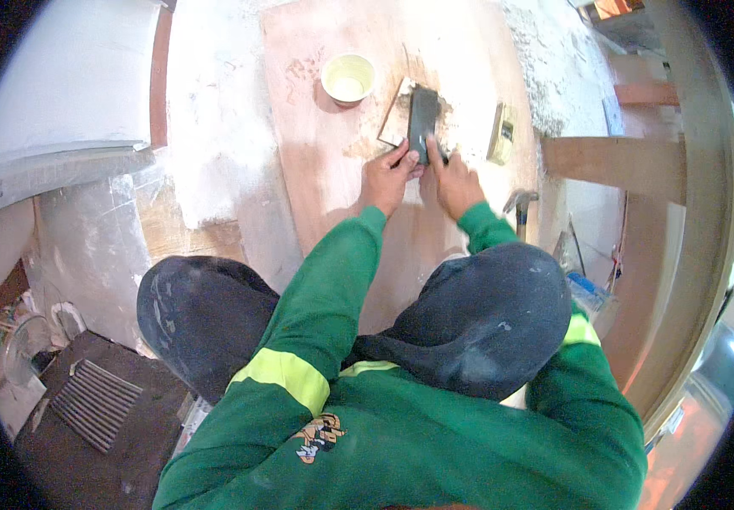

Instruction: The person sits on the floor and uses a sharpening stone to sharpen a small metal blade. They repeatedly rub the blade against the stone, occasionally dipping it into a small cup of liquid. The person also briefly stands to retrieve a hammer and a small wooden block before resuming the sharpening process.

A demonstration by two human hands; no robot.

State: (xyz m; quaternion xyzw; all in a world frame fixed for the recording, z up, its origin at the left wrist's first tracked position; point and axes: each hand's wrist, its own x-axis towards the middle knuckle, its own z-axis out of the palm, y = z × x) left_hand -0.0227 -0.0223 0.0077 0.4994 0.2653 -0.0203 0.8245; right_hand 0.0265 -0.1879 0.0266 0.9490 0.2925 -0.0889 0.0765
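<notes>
A dark, flat rectangular block (423, 110), like a sharpening stone, lies partly over a pale tile-like piece (397, 110) on the board in front of me. My left hand (388, 177) pinches around the block's near end with thumb and fingers. Close beside it on the right, my right hand (454, 180) has its index finger stretched along the block's near end. Its other fingers curl around something dark and narrow, mostly hidden. Brownish wet stains surround the block. A pale yellow bowl (347, 79) stands to the left, beyond my hands.
The pinkish wooden board (316, 170) stretches ahead between my bent knees. A yellowish wooden block with a dark patch (500, 134) lies on its right part. A hammer (521, 204) is by my right knee. Wooden framing (613, 163) rises at right; a dark ribbed panel (99, 404) lies lower left.
</notes>
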